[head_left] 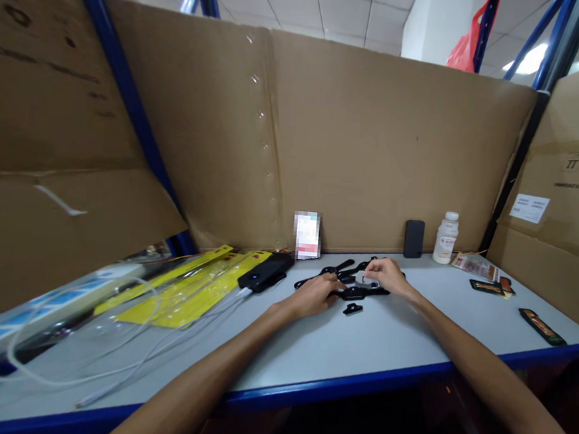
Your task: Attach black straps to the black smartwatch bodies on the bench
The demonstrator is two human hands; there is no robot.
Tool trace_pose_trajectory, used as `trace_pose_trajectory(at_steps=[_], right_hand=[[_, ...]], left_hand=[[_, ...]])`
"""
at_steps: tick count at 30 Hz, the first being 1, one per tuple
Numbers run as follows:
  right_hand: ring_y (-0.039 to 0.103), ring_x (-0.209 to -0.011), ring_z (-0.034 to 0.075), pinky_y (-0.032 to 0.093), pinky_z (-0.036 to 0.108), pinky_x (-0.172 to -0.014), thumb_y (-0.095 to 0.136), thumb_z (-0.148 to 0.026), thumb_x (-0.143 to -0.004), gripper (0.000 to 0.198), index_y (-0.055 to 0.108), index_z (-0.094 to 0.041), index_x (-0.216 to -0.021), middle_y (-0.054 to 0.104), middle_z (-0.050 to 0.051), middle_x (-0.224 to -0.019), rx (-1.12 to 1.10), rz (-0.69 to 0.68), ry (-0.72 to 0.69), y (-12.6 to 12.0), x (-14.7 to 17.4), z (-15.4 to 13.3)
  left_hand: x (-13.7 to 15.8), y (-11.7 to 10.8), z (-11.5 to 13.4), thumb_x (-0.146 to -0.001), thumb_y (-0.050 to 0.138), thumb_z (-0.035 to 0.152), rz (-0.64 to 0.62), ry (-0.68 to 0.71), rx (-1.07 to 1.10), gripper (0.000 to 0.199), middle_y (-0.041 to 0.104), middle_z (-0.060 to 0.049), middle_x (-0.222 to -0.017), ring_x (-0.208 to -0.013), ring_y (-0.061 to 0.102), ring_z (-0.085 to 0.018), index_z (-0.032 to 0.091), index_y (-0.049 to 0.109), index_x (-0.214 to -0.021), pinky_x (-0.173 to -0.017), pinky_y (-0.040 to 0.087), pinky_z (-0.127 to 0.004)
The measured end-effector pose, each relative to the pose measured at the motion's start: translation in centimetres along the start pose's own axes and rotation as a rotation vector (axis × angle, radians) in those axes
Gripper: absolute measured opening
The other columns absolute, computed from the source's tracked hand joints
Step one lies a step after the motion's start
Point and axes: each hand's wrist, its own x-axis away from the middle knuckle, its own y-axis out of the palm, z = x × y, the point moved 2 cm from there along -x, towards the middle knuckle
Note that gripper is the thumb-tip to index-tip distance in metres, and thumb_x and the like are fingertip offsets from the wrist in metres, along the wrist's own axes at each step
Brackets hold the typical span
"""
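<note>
My left hand (319, 295) lies low over the table, its fingers stretched out and their tips touching the end of a long black plastic part (361, 293). The fingers of my right hand (388, 276) are pinched on a small clear, whitish plastic piece (361, 278), held just above the black parts. Whether that piece is a bag or a stiff sheet I cannot tell. Behind my hands lie several more black strap-like parts, among them a thin one with a rounded end (344, 265). A small black part (353, 309) sits apart, in front of the others.
Left are a power strip (56, 306), yellow packaging (188, 292), a black power bank (265, 273) and white cables (149, 348). A blurred screen (307, 236), black phone (414, 239) and white bottle (447, 239) stand at the back. Flat packets (541, 326) lie right. Cardboard walls (375, 143) surround the table.
</note>
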Motion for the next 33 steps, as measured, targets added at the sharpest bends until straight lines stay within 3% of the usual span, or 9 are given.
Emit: trace_pose_trajectory(at_steps=[10, 15, 20, 25, 29, 33], right_hand=[[0.06, -0.073, 0.015, 0.036, 0.024, -0.066, 0.062, -0.021, -0.087, 0.018, 0.076, -0.017, -0.077, 0.07, 0.0, -0.072, 0.157, -0.076, -0.056, 2.6, 0.0, -0.5], [0.062, -0.075, 0.015, 0.038, 0.024, -0.069, 0.06, -0.019, -0.089, 0.018, 0.077, -0.016, -0.083, 0.072, 0.002, -0.076, 0.174, -0.019, -0.047, 2.5, -0.4, -0.3], [0.063, -0.074, 0.014, 0.036, 0.022, -0.064, 0.064, -0.019, -0.087, 0.015, 0.078, -0.017, -0.081, 0.072, 0.0, -0.074, 0.19, -0.136, -0.005, 2.8, -0.3, 0.0], [0.065, -0.073, 0.014, 0.037, 0.022, -0.064, 0.067, -0.02, -0.087, 0.013, 0.08, -0.019, -0.083, 0.074, 0.0, -0.076, 0.241, -0.143, -0.006, 3.1, 0.0, -0.1], [0.065, -0.073, 0.014, 0.036, 0.022, -0.064, 0.065, -0.02, -0.087, 0.015, 0.08, -0.02, -0.086, 0.075, 0.0, -0.078, 0.277, -0.114, -0.042, 2.7, 0.4, -0.7], [0.062, -0.069, 0.014, 0.035, 0.023, -0.062, 0.067, -0.023, -0.086, 0.013, 0.079, -0.02, -0.089, 0.074, 0.0, -0.075, 0.31, -0.054, -0.069, 0.6, 0.7, -1.9]], left_hand=[[0.1, -0.4, 0.4, -0.095, 0.052, 0.013, -0.026, 0.069, -0.129, 0.022, 0.069, -0.01, -0.099, -0.099, 0.065, -0.026, 0.021, 0.072, -0.098, -0.081, 0.052, -0.033], [0.1, -0.6, 0.9, -0.096, 0.049, 0.012, -0.053, 0.075, -0.201, 0.025, 0.068, -0.011, -0.1, -0.098, 0.065, -0.027, 0.02, 0.072, -0.102, -0.076, 0.05, -0.032], [0.2, -0.8, 1.1, -0.097, 0.046, 0.011, -0.061, 0.094, -0.252, 0.027, 0.068, -0.011, -0.1, -0.099, 0.065, -0.027, 0.019, 0.071, -0.104, -0.075, 0.05, -0.032], [0.3, -0.9, 1.3, -0.097, 0.049, 0.015, -0.051, 0.098, -0.198, 0.024, 0.068, -0.01, -0.101, -0.099, 0.066, -0.026, 0.021, 0.072, -0.105, -0.075, 0.05, -0.032], [0.4, -1.0, 1.4, -0.096, 0.051, 0.015, -0.047, 0.079, -0.171, 0.024, 0.069, -0.009, -0.103, -0.1, 0.066, -0.025, 0.022, 0.072, -0.107, -0.079, 0.051, -0.031], [0.4, -0.9, 1.2, -0.097, 0.051, 0.017, -0.057, 0.057, -0.17, 0.025, 0.069, -0.009, -0.108, -0.101, 0.066, -0.025, 0.022, 0.071, -0.11, -0.079, 0.052, -0.031]])
